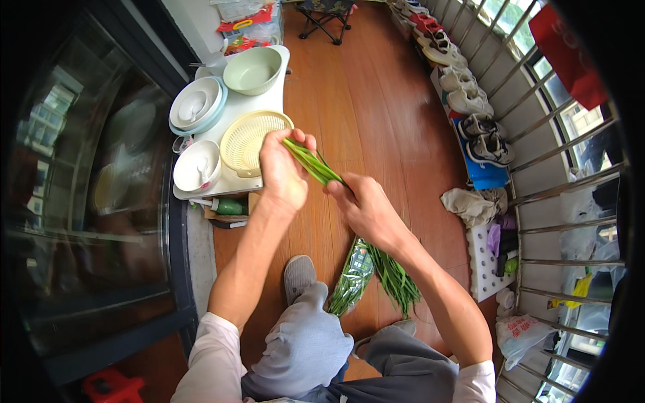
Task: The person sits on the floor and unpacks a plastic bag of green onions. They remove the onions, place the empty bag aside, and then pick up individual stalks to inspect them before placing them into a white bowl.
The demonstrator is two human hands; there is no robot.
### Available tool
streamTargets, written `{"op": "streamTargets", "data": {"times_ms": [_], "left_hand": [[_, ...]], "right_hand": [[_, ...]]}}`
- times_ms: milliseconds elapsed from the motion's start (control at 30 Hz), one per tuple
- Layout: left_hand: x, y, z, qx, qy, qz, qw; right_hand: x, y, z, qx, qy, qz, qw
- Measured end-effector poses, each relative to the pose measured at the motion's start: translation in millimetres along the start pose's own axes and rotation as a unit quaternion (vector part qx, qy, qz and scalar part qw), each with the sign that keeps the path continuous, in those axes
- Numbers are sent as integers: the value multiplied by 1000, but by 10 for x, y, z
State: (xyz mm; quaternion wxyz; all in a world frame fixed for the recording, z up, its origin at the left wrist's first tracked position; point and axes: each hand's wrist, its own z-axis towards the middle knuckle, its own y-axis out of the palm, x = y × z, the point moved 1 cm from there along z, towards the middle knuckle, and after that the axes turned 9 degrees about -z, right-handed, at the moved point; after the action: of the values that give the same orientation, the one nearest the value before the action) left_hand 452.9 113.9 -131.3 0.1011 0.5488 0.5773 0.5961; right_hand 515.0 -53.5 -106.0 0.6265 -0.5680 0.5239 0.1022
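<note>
A small bunch of green garlic chives [313,163] stretches between my two hands above the floor. My left hand [284,169] grips one end, close to the rim of a pale yellow plastic colander [247,141]. Around the other end, the fingers of my right hand [368,209] are closed. Below my right forearm, a loose pile of chives [395,277] lies on the floor. Beside it is a clear plastic bag of chives [354,277] that bears a printed label.
At the left, a white table [237,103] carries the colander, a pale green basin [253,70], stacked bowls [195,103] and a white bowl with a spoon [197,166]. Shoes [468,95] line the right side by the metal railing [549,194]. A folding stool [326,19] stands ahead.
</note>
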Motion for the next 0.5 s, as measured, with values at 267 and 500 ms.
{"op": "streamTargets", "data": {"times_ms": [267, 500], "left_hand": [[866, -956, -462, 157, 148, 189, 958], [795, -1728, -1447, 240, 87, 191, 948]], "right_hand": [[-327, 538, 1259, 18, -57, -240, 969], [-379, 676, 1447, 243, -194, -292, 904]]}}
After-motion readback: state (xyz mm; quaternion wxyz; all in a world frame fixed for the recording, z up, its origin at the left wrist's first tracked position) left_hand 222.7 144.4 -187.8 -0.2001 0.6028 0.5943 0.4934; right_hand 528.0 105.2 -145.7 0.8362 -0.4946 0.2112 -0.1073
